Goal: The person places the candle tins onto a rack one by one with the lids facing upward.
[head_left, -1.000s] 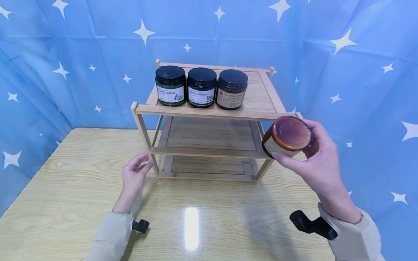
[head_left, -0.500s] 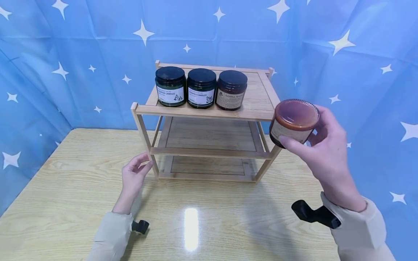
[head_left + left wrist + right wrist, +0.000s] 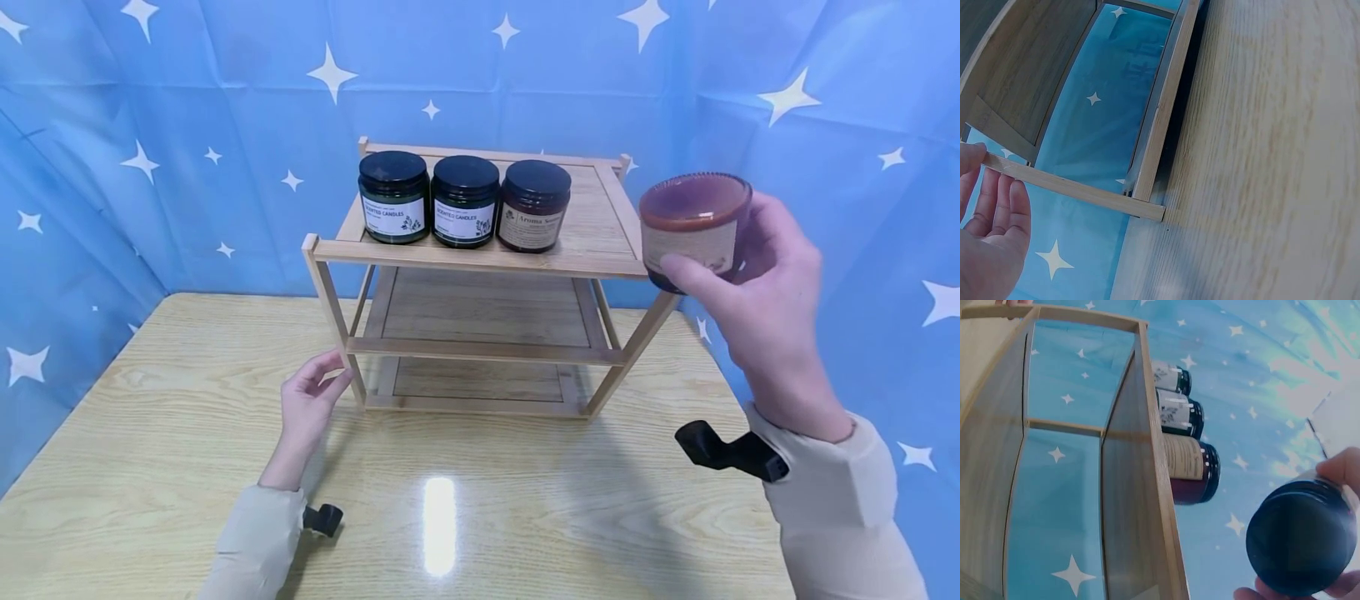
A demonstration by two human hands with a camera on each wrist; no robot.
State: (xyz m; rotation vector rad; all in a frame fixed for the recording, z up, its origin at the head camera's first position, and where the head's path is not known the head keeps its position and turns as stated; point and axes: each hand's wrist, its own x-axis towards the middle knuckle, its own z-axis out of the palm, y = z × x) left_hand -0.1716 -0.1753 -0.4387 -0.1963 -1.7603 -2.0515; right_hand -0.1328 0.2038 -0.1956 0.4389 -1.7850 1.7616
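My right hand (image 3: 783, 308) holds an amber scented-candle jar (image 3: 693, 237) upside down, beyond the right front corner of the wooden shelf rack (image 3: 480, 260). Its glass base tilts upward and its beige label faces me; the black lid (image 3: 1300, 544) shows underneath in the right wrist view. My left hand (image 3: 311, 390) pinches the rack's left front leg (image 3: 1072, 185) between thumb and fingers. On the top shelf, two green candle jars (image 3: 393, 208) with white labels and one brown candle jar (image 3: 534, 212) with a beige label stand upright in a row, black lids on.
The rack's middle shelf (image 3: 483, 308) and bottom shelf (image 3: 480, 381) lie below the jars. It stands on a pale wooden table (image 3: 517, 500), with a blue star-patterned cloth (image 3: 247, 150) hanging behind and at both sides.
My right hand has lifted the amber jar up and to the right, from beside the rack's upper right corner. The left hand stays on the leg, and the three shelved jars have not moved.
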